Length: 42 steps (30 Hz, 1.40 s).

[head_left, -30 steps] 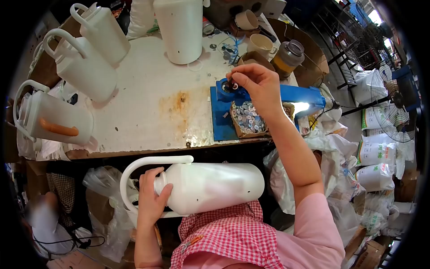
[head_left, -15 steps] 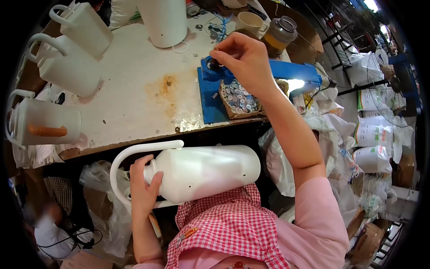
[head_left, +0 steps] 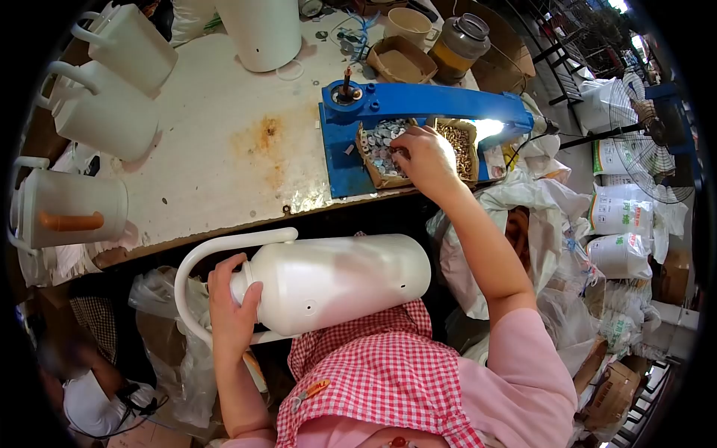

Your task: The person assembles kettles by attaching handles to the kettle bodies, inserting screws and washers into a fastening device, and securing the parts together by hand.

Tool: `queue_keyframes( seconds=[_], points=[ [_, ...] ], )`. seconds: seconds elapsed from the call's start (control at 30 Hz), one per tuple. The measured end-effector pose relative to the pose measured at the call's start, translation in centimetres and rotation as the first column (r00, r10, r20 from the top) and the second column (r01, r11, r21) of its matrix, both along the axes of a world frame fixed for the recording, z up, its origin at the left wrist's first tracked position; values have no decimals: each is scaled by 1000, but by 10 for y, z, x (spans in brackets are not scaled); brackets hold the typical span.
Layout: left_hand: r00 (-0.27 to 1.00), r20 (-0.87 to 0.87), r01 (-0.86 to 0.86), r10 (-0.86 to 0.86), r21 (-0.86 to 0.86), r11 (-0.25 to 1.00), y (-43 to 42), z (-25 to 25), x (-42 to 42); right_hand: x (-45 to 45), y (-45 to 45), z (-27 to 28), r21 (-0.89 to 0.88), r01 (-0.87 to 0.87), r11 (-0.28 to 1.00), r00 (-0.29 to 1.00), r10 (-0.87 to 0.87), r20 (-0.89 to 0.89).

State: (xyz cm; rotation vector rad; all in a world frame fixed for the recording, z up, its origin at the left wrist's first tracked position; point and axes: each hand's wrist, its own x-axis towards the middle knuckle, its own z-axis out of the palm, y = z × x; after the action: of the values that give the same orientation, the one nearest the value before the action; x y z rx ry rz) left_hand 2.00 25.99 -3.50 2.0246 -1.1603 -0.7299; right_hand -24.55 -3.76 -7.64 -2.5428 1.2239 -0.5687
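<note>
My left hand (head_left: 233, 302) is closed round the neck of a white jug (head_left: 343, 280), which lies on its side across my lap. The jug has a long curved handle (head_left: 205, 254) and two small dark holes in its wall. My right hand (head_left: 426, 158) is over a cardboard box of flat metal washers (head_left: 385, 138), its fingertips pressed together among them. Whatever is between those fingers is hidden. Beside it is a box of small brass-coloured parts (head_left: 457, 142). Both boxes sit at a blue metal press (head_left: 441, 101), whose round end holds an upright pin (head_left: 347, 84).
White jugs (head_left: 112, 116) stand at the table's left, one with an orange handle (head_left: 71, 221). A large white vessel (head_left: 261, 33) stands at the back, near a glass jar (head_left: 461, 45) and cup (head_left: 409, 28). Plastic bags (head_left: 485, 254) and a fan (head_left: 653, 138) are on the right.
My right hand has moved from the press's round end down to the washer box, uncovering the upright pin. My left hand still grips the jug's neck.
</note>
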Motion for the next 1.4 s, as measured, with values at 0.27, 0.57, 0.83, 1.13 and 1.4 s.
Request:
queue_keyframes(
  seconds=[0.27,0.57,0.83,1.13,1.4],
  points=[
    [999,34,-2,2,-9,1000,2,0,1,3,-8,-7,-54,-62,997,994,57,-89],
    [1000,31,3,-2,-20,1000,1,0,1,-4,-5,-8,-126,-102,987,995,101,-19],
    [1000,3,10,-10,-12,1000,-1,1,3,24,-1,78,-247,-90,965,819,213,532],
    [999,30,10,-10,-15,1000,-2,4,3,75,-35,94,-585,-190,788,799,470,374],
    [996,87,10,-1,-110,994,-4,-2,4,69,-32,97,-733,-187,654,851,481,212]
  ],
)
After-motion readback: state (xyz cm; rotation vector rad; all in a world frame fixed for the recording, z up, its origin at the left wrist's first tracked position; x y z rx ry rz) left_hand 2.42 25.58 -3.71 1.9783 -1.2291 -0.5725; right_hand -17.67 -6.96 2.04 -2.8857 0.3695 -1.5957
